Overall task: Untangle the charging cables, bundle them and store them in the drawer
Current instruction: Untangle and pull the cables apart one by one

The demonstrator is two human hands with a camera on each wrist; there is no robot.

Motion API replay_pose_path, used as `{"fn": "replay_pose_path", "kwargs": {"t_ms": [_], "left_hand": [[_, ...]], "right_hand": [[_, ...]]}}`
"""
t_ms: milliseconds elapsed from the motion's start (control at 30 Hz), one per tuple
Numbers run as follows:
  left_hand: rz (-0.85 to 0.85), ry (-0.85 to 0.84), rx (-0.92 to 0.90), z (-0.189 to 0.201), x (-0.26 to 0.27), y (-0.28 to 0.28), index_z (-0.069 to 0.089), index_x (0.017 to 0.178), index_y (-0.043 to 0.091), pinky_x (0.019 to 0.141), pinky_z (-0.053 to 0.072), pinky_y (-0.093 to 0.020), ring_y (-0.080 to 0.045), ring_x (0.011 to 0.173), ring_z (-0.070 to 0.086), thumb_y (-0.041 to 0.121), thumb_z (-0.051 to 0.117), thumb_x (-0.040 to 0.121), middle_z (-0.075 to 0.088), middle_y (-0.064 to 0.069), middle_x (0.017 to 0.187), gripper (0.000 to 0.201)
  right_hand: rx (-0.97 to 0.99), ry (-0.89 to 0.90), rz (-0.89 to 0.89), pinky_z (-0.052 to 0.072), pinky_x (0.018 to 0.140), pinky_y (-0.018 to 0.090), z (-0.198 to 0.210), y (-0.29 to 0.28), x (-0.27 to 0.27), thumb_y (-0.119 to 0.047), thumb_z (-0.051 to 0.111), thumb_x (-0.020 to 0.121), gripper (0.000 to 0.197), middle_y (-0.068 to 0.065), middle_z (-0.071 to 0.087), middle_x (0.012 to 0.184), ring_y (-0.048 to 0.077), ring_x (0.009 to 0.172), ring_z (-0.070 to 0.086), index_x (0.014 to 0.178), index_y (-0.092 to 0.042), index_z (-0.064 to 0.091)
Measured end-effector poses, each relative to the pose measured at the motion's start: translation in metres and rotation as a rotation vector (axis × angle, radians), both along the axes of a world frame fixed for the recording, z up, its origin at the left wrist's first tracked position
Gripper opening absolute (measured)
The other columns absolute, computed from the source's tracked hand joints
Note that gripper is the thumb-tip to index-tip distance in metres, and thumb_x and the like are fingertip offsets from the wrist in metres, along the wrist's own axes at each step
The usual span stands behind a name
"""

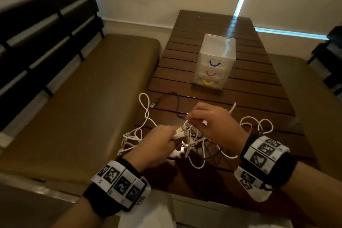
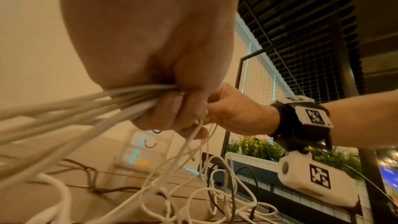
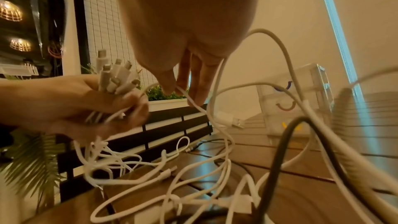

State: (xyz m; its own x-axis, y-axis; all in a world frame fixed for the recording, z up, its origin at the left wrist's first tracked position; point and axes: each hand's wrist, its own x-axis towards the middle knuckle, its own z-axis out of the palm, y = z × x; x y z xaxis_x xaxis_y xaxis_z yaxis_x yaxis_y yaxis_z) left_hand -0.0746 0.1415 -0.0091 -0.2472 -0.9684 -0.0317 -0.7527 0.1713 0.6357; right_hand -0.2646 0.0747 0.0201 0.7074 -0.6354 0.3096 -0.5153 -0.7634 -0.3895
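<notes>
Your left hand (image 3: 71,106) clenches the gathered plug ends, anchoring them, while your right hand (image 1: 214,124) pinches one white strand free of the cables (image 1: 192,146) tangled on the near worktop (image 1: 249,98).

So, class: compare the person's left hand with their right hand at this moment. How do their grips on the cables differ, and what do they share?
1. The left hand is fisted round a bunch of white cable ends, plugs sticking up; the right hand pinches one single white cable with its fingertips.
2. The left hand's fingers are tightly curled; the right hand's are extended downward.

Shared: both are raised above the slatted table, working the same tangle, and both wrists wear marker bands.
</notes>
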Motion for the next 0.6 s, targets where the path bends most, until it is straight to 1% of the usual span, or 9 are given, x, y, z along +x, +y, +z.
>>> {"fn": "replay_pose_path", "kwargs": {"t_ms": [67, 100, 167, 200, 267, 333, 400, 467, 600], "left_hand": [[0.112, 0.105, 0.042, -0.004, 0.016, -0.002, 0.063, 0.074, 0.024, 0.065, 0.046, -0.033, -0.009, 0.069, 0.062, 0.007, 0.051, 0.090, 0.067, 0.008, 0.068, 0.026], [0.201, 0.180, 0.057, -0.004, 0.025, -0.003, 0.064, 0.075, 0.026, 0.063, 0.046, -0.031, -0.004, 0.063, 0.061, 0.007, 0.050, 0.092, 0.066, 0.009, 0.065, 0.029], [0.390, 0.293, 0.061, -0.001, 0.044, -0.006, 0.065, 0.072, 0.024, 0.053, 0.041, -0.023, 0.002, 0.047, 0.053, 0.013, 0.050, 0.098, 0.062, 0.007, 0.057, 0.032], [0.480, 0.324, 0.054, 0.002, 0.054, -0.007, 0.066, 0.073, 0.022, 0.050, 0.038, -0.021, 0.002, 0.042, 0.049, 0.019, 0.049, 0.101, 0.060, 0.005, 0.056, 0.033], [0.614, 0.407, 0.022, 0.006, 0.079, -0.009, 0.067, 0.073, 0.021, 0.049, 0.036, -0.026, -0.003, 0.040, 0.046, 0.025, 0.048, 0.102, 0.059, 0.003, 0.058, 0.035], [0.671, 0.451, 0.010, 0.007, 0.103, -0.009, 0.067, 0.073, 0.023, 0.049, 0.035, -0.027, -0.006, 0.040, 0.044, 0.025, 0.048, 0.102, 0.060, -0.002, 0.063, 0.034], [0.685, 0.407, 0.036, 0.005, 0.121, -0.008, 0.067, 0.079, 0.020, 0.047, 0.035, -0.026, -0.010, 0.043, 0.044, 0.027, 0.046, 0.102, 0.063, -0.005, 0.067, 0.032], [0.688, 0.358, 0.045, 0.003, 0.134, -0.007, 0.068, 0.080, 0.022, 0.049, 0.036, -0.025, -0.015, 0.048, 0.046, 0.029, 0.046, 0.102, 0.064, -0.004, 0.068, 0.032], [0.751, 0.228, 0.021, -0.004, 0.156, -0.004, 0.069, 0.078, 0.027, 0.050, 0.036, -0.027, -0.014, 0.052, 0.048, 0.032, 0.046, 0.102, 0.062, 0.000, 0.066, 0.033]], "right_hand": [[0.061, 0.174, -0.088, 0.054, 0.077, 0.035, -0.008, -0.004, -0.002, -0.029, 0.057, 0.097, 0.024, -0.006, 0.063, 0.108, 0.015, 0.093, 0.063, 0.118, -0.023, 0.064], [0.083, 0.317, -0.146, 0.053, 0.079, 0.035, -0.012, -0.007, -0.005, -0.030, 0.054, 0.098, 0.024, -0.005, 0.062, 0.110, 0.017, 0.097, 0.062, 0.121, -0.025, 0.061], [0.124, 0.606, -0.235, 0.054, 0.078, 0.038, -0.017, -0.011, -0.011, -0.026, 0.048, 0.099, 0.015, 0.000, 0.064, 0.104, 0.021, 0.094, 0.063, 0.107, -0.025, 0.061], [0.150, 0.715, -0.259, 0.053, 0.075, 0.037, -0.019, -0.012, -0.015, -0.024, 0.047, 0.098, 0.014, 0.002, 0.065, 0.100, 0.022, 0.091, 0.064, 0.098, -0.022, 0.060], [0.176, 0.882, -0.305, 0.047, 0.069, 0.033, -0.021, -0.013, -0.022, -0.022, 0.046, 0.099, 0.017, 0.006, 0.064, 0.098, 0.025, 0.092, 0.065, 0.090, -0.018, 0.059], [0.173, 0.911, -0.343, 0.043, 0.068, 0.032, -0.025, -0.018, -0.026, -0.024, 0.046, 0.099, 0.021, 0.007, 0.063, 0.096, 0.026, 0.091, 0.065, 0.090, -0.016, 0.063], [0.161, 0.873, -0.367, 0.042, 0.068, 0.031, -0.025, -0.024, -0.021, -0.027, 0.047, 0.098, 0.021, 0.006, 0.059, 0.096, 0.026, 0.091, 0.063, 0.087, -0.017, 0.062], [0.120, 0.825, -0.352, 0.040, 0.069, 0.031, -0.021, -0.029, -0.008, -0.028, 0.047, 0.098, 0.023, 0.005, 0.055, 0.099, 0.026, 0.094, 0.062, 0.092, -0.014, 0.064], [0.083, 0.718, -0.245, 0.048, 0.070, 0.033, -0.013, -0.033, 0.028, -0.031, 0.047, 0.098, 0.028, 0.000, 0.047, 0.091, 0.023, 0.089, 0.061, 0.089, -0.014, 0.066]]}}
